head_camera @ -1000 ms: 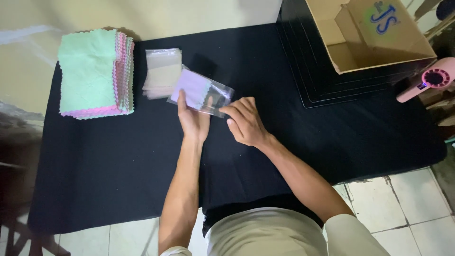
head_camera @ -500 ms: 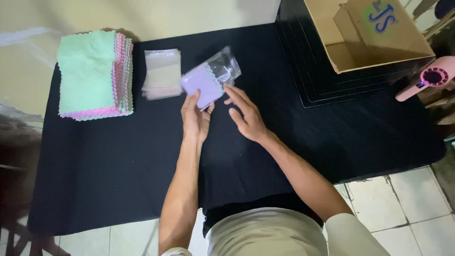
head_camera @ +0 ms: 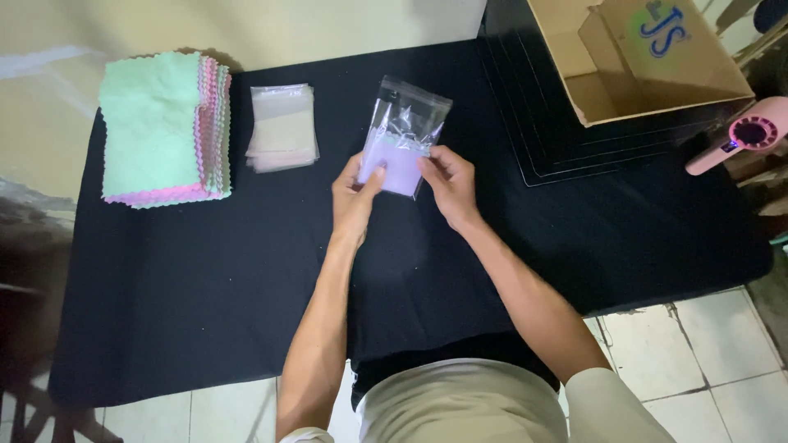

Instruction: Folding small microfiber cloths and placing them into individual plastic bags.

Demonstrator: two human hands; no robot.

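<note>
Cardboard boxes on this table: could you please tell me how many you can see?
1. The open cardboard box sits at the table's far right corner, cut off by the picture's top edge. Others could lie outside the picture.

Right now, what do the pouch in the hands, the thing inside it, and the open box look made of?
The pouch looks like thin clear plastic film, glossy, with crinkles catching light. The lilac cloth inside seems soft matte fabric, probably microfibre like the scallop-edged stack, though that is uncertain. The box looks like plain brown corrugated cardboard, dull, with folded flaps. Left hand and right hand grip the pouch.
</note>
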